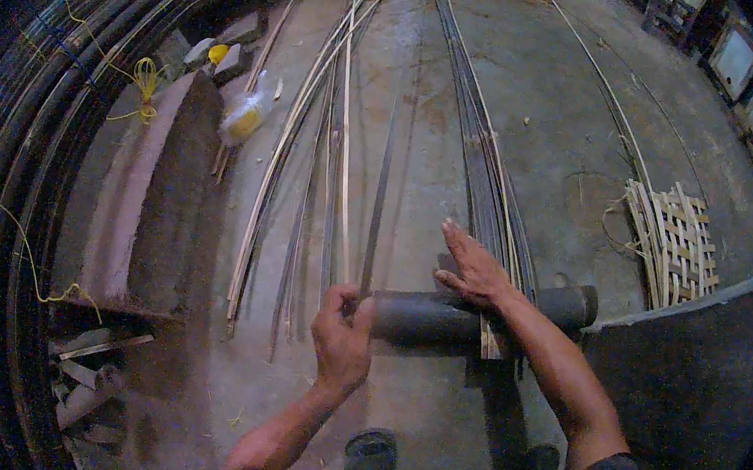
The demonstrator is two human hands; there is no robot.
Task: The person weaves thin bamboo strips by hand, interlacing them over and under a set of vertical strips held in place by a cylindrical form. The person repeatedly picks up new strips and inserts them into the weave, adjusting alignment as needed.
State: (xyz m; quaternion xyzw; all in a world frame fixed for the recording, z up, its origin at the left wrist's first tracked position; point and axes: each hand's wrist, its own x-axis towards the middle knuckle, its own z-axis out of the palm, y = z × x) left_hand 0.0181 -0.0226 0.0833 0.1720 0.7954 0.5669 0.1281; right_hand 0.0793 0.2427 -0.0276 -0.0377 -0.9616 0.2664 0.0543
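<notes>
Curling at the pipe: our left hand, its hold unclear. Our right hand, open, slants over strips.

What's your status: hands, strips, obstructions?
Left hand curled at end of dark tube, grip unclear. Right hand open over strip bundle. Bundle crosses tube. No obstruction visible.

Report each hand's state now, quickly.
Left hand: curled closed at the dark tube; whether it grips anything cannot be told.
Right hand: open, over the strip bundle.
</notes>
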